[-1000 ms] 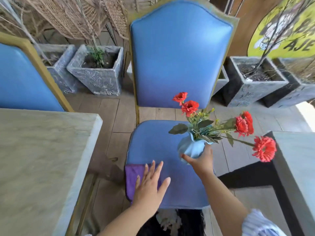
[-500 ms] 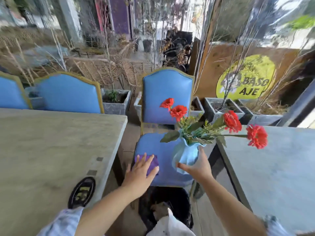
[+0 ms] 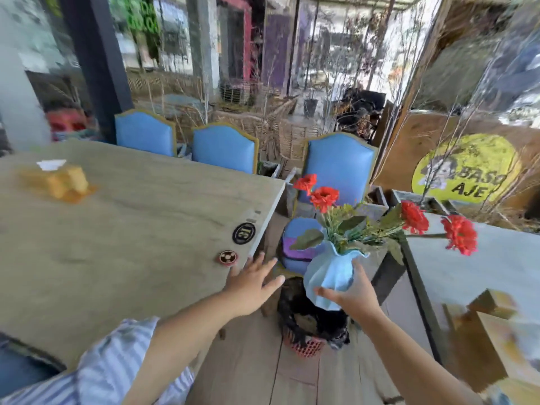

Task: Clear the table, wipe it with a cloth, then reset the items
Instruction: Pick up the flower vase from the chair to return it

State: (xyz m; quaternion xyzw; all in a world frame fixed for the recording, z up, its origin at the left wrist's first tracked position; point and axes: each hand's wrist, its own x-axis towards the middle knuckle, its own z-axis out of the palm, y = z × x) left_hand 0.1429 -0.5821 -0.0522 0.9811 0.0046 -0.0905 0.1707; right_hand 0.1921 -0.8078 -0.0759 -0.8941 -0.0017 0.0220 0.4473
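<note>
Beside the table (image 3: 117, 244) | right hand (image 3: 355, 299) grips vase (image 3: 330, 276) | left hand (image 3: 251, 285) spread, empty | cloth (image 3: 301, 253) partly hidden

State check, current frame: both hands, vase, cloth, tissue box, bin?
left hand: open, fingers spread, holding nothing.
right hand: grips the vase.
vase: in the air between the tables, flowers in it.
purple cloth: lying on the chair seat, no hand on it.
tissue box: on the left table, tissue sticking out.
bin: on the floor, lined with a black bag.
</note>
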